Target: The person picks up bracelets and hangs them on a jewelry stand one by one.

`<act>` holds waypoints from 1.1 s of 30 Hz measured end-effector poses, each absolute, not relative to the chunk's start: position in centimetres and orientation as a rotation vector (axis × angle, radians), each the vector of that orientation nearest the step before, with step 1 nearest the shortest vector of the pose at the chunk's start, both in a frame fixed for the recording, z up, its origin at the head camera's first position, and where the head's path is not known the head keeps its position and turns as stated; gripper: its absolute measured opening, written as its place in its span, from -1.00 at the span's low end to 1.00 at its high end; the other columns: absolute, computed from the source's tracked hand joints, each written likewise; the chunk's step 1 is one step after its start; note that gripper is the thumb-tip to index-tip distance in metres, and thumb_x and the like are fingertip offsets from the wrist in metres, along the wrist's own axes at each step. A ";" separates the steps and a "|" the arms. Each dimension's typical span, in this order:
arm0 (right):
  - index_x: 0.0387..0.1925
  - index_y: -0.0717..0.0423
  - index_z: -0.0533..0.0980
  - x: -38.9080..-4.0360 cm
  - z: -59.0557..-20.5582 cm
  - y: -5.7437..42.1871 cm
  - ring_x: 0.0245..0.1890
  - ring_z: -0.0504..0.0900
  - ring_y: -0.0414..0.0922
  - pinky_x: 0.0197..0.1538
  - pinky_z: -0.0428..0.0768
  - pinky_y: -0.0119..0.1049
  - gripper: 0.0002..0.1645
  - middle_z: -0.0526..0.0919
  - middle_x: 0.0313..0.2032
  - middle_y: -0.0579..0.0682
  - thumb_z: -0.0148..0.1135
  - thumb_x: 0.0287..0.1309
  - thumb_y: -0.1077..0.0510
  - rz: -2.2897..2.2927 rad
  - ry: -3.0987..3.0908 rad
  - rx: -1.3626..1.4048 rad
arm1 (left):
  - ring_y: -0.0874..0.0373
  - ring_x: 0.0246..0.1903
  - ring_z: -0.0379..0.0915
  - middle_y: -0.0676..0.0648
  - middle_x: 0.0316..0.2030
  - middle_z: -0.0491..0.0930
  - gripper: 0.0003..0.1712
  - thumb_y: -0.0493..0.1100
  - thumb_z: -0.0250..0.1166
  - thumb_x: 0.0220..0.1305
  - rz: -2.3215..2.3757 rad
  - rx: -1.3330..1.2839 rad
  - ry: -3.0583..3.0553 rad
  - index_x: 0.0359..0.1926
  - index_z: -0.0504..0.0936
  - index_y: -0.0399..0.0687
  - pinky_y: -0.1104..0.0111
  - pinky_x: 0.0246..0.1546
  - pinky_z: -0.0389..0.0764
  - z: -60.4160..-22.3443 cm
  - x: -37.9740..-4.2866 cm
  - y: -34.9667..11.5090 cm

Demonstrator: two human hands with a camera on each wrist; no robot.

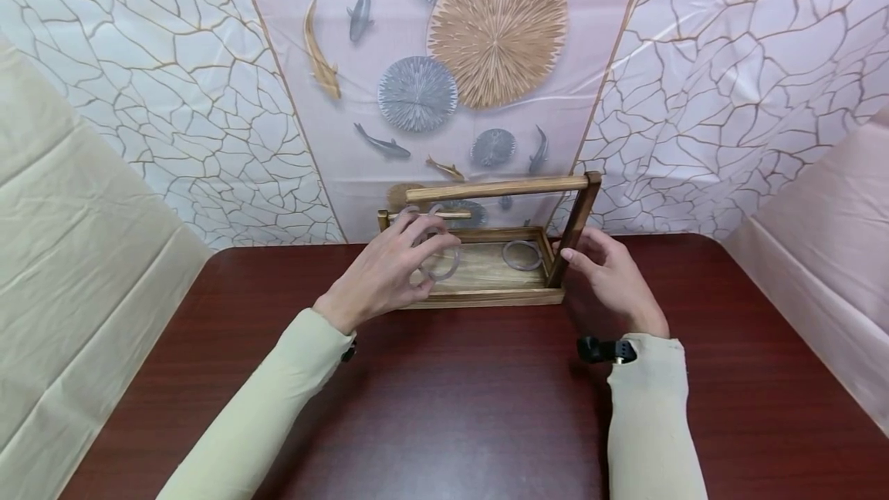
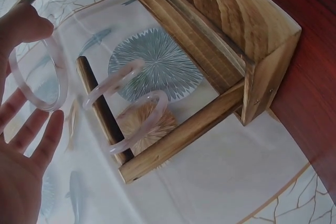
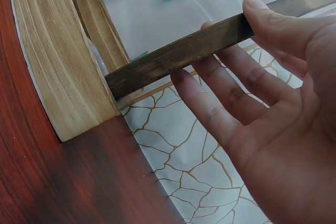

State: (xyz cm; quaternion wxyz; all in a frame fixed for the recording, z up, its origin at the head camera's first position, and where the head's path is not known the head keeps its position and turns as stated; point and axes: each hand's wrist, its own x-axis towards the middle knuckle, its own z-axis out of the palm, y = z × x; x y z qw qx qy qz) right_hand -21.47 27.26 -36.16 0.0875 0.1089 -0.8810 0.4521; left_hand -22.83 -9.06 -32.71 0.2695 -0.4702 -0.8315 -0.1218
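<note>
My left hand [image 1: 389, 265] pinches a pale translucent bangle [image 2: 62, 80] between thumb and fingers, in front of a wooden stand. My right hand [image 1: 614, 276] grips the stand's dark right post [image 1: 575, 226], thumb on one side and fingers on the other. Two similar bangles [image 2: 161, 109] hang on the short lower rod [image 2: 100, 103], partly behind my left hand in the head view. Another bangle [image 1: 521, 269] lies in the stand's shallow tray [image 1: 479, 295], near its right end. Above the tray runs a longer upper rod [image 1: 500, 189], joined to the right post.
The stand sits at the back of a dark red tabletop [image 1: 479, 400], close to a patterned cloth backdrop [image 1: 347, 137]. Beige cloth panels [image 1: 76, 276] flank the table. A black wrist strap [image 1: 606, 349] sits by the right sleeve.
</note>
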 end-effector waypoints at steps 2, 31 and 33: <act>0.22 0.10 0.50 -21.4 -36.1 27.3 -0.08 0.59 -0.45 -0.07 0.51 -0.55 -0.59 0.71 0.03 0.14 0.16 0.48 -0.01 1.336 -2.635 0.319 | -0.05 0.20 0.34 -0.06 0.19 0.49 -0.25 -0.30 0.40 -0.10 -0.336 -1.273 -2.228 0.23 0.55 0.10 0.18 0.03 0.61 -32.7 -22.8 -9.2; 0.23 0.14 0.48 -21.5 -36.2 27.3 -0.07 0.60 -0.41 -0.08 0.57 -0.54 -0.56 0.68 0.04 0.19 0.14 0.49 -0.01 1.370 -2.645 0.311 | -0.03 0.17 0.39 -0.09 0.24 0.48 -0.27 -0.30 0.40 -0.02 -0.317 -1.186 -2.138 0.26 0.54 0.10 0.16 0.14 0.56 -31.5 -21.8 -11.3; 0.23 0.14 0.47 -21.5 -36.3 27.2 -0.08 0.61 -0.41 -0.08 0.57 -0.55 -0.57 0.68 0.04 0.20 0.15 0.49 0.01 1.384 -2.635 0.314 | -0.04 0.18 0.38 -0.09 0.24 0.48 -0.28 -0.30 0.40 -0.01 -0.315 -1.173 -2.133 0.26 0.54 0.11 0.15 0.15 0.56 -31.4 -21.7 -11.5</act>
